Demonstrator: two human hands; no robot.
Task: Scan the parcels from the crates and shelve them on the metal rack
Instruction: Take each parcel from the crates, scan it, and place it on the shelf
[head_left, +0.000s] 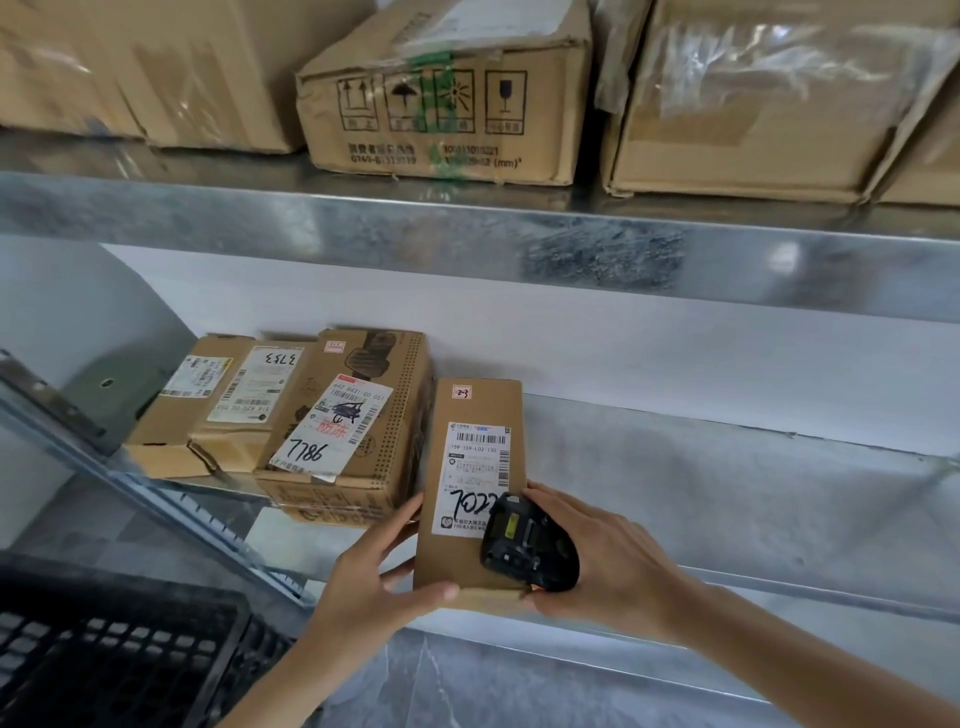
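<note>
Shelving step: the left hand (384, 566) grips the parcel (470, 499) on the rack shelf (727, 493); the right hand (597, 551), clutching the scanner (524, 545), steadies the parcel's right edge. Next, judged: push it back beside the 7786 box (353, 431), then let go.

Head cam, fwd and down, close on rack (467, 228) shelves.
</note>
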